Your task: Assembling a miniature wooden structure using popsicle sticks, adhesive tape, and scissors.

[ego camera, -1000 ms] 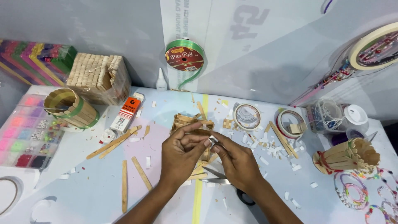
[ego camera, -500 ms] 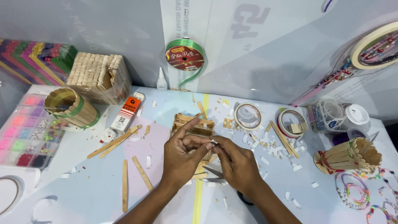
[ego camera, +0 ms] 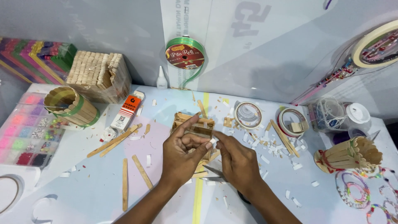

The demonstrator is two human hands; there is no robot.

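My left hand (ego camera: 181, 155) and my right hand (ego camera: 237, 161) meet at the table's middle, fingertips pinching a small white scrap of tape (ego camera: 212, 142) between them. Just behind the hands lies a small frame of wooden craft sticks (ego camera: 195, 124), partly hidden by my fingers. Scissors (ego camera: 215, 174) lie under my right hand, mostly covered. Loose craft sticks (ego camera: 124, 183) lie to the left of my left forearm.
A glue tube (ego camera: 127, 108), a stick-built round holder (ego camera: 70, 106), a wrapped bundle of sticks (ego camera: 99, 76) and a bead box (ego camera: 25, 132) stand left. Two tape rolls (ego camera: 248, 115), a green ribbon spool (ego camera: 185, 53), a stick cup (ego camera: 349, 155), a plastic jar (ego camera: 331, 114) and bead bracelets (ego camera: 356, 188) lie right.
My hands have shifted slightly toward me and lower over the stick frame. The fingertips keep working the small white scrap.
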